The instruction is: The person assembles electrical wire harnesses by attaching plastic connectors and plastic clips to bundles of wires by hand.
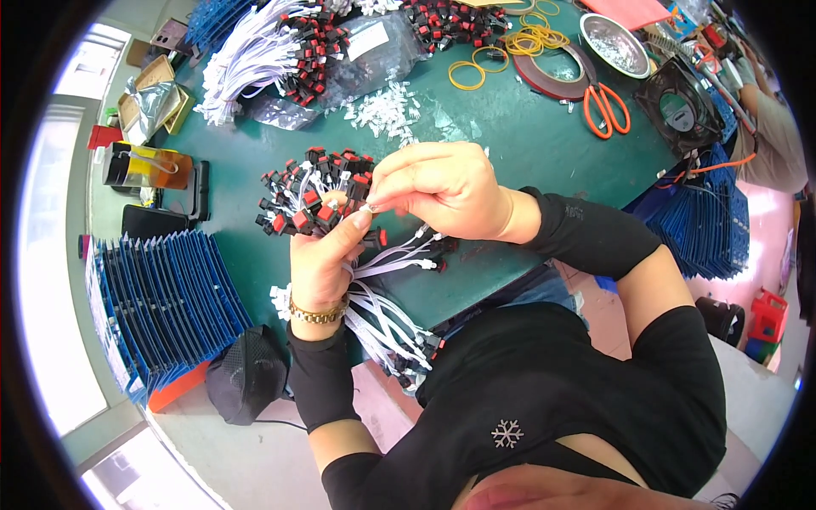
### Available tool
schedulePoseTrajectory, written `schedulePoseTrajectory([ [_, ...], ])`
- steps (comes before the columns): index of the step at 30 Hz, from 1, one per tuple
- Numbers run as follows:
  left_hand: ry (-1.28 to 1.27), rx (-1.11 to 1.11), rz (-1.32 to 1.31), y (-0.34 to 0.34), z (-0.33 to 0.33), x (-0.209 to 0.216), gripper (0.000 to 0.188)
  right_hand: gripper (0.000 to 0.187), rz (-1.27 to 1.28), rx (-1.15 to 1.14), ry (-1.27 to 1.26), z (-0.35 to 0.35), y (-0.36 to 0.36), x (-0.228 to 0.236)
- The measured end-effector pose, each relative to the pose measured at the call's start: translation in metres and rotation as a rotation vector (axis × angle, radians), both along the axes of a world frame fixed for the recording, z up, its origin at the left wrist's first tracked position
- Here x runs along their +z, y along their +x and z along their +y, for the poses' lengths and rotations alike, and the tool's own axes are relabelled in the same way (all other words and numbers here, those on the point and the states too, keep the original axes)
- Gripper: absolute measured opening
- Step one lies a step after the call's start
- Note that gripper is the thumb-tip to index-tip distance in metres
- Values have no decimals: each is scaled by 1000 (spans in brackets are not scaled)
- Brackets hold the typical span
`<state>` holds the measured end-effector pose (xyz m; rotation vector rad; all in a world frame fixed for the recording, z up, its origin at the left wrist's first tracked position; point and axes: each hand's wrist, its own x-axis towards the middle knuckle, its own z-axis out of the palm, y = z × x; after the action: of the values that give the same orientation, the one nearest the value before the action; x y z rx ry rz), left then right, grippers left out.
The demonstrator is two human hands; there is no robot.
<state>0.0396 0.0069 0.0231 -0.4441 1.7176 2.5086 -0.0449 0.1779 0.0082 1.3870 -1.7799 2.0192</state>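
Note:
My left hand [319,265], with a gold-coloured watch [318,315] at the wrist, is closed around a bunch of white cables. Their ends carry black-and-red rocker switches [301,223], fanned out beyond the fingers. My right hand [455,189] pinches at the left thumb tip; a small pale piece shows there, too small to name surely. White cable tails [382,316] with small white plugs hang below my left hand over the table's near edge. Ahead of both hands lies a scattered pile of small white plastic connector housings [384,110].
Blue circuit boards [166,306] stand in a row at left. Another cable bundle [255,64] lies at the back. Orange scissors [605,110], yellow rubber bands [535,38], a tape roll [552,72], a metal bowl [614,44] and a fan [678,106] occupy the far right.

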Motion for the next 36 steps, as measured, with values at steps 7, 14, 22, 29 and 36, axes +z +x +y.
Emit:
schedulePoseTrajectory([
  [7,-11,14,4,0,1,5,22,19,-123,92,68,0,1,4],
  [14,-63,24,-26,0,4,9,18,18,-41,72,71,0,-1,-3],
  [22,-200,-116,-12,-2,0,9,13,18,-393,372,152,4,-9,-2],
  [29,-160,-197,13,-2,-1,9,22,12,-536,558,234,5,-22,5],
  [36,-218,-253,59,3,-1,4,35,14,-594,403,51,19,-36,22],
])
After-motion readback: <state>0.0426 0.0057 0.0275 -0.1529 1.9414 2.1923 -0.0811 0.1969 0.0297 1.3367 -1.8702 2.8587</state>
